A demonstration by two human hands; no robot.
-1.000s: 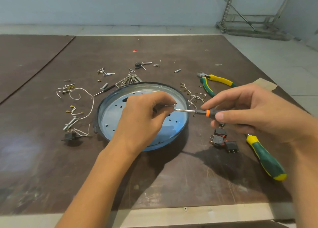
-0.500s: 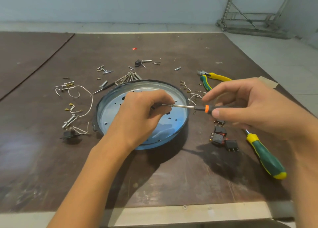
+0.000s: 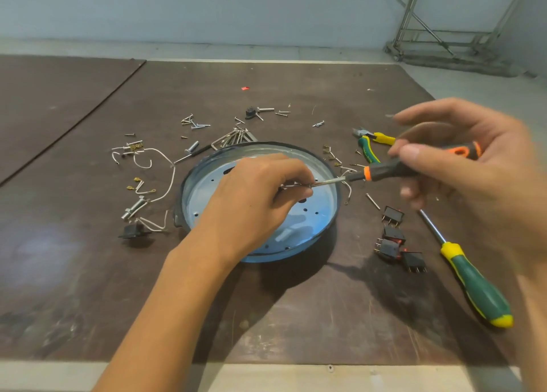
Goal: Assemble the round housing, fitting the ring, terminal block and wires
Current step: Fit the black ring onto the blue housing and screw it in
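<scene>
The left hand (image 3: 254, 202) reaches in from 7 o'clock, its forearm slanting across the desk (image 3: 88, 273). It hangs over the round housing (image 3: 325, 214), which lies open side up at the middle of the desk. Its fingers are curled, with thumb and forefinger pinching a small metal part (image 3: 291, 186) above the perforated floor. The right hand (image 3: 461, 166), blurred, comes in from 3 o'clock. It grips the small screwdriver (image 3: 399, 170) by its black-and-orange handle, forefinger lifted. The shaft points toward 9 o'clock and its tip meets the left fingertips.

What the pinched part is cannot be made out, and the left hand covers much of the housing's floor. Both forearms are cut off at the frame's edge.

From the housing, white wires (image 3: 165, 181) lie at 9 o'clock, black switches (image 3: 393, 237) at 4 o'clock and pliers (image 3: 370, 147) at 2 o'clock. Lettering on the pliers' green grip is too small to read.
</scene>
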